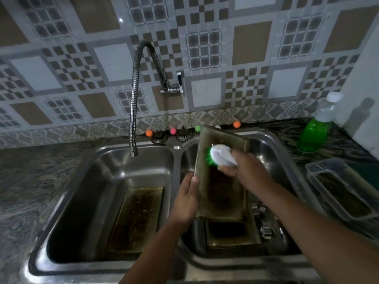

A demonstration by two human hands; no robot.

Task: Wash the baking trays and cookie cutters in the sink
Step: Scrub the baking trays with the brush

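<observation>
Baking tray (220, 193), one, rectangular, stained dark inside: I have it tilted up over the right basin of the double sink (176, 147), far end raised toward the wall. My left hand (185, 201) grips its left long edge, thumb lying up along the rim, fingers wrapped behind where I cannot see them. My right hand (244, 167) is clamped on a scrubbing brush (220, 155), white body, green bristles, pressed against the tray's inner face near the upper end. Right forearm comes in from the lower right, left forearm from below centre; both wrists are roughly straight.

Second baking tray (231, 232), lying flat on the floor of the right basin, directly under the held one. Metal cookie cutters (264, 222), several, just beside it on the right; blurred, shapes not readable.

Third baking tray (135, 218), flat in the left basin, heavily browned.

Flexible faucet (134, 99), wall-mounted, spout hanging over the left basin.

Small coloured balls (173, 131), a row along the back ledge: orange, pink, green, orange.

Bottle (316, 128), clear plastic, white cap, green liquid in the lower part, standing on the counter right of the sink. No label or writing legible on it or anywhere else I can see.

Clear plastic container (344, 191), rectangular, on the counter at the right edge.
</observation>
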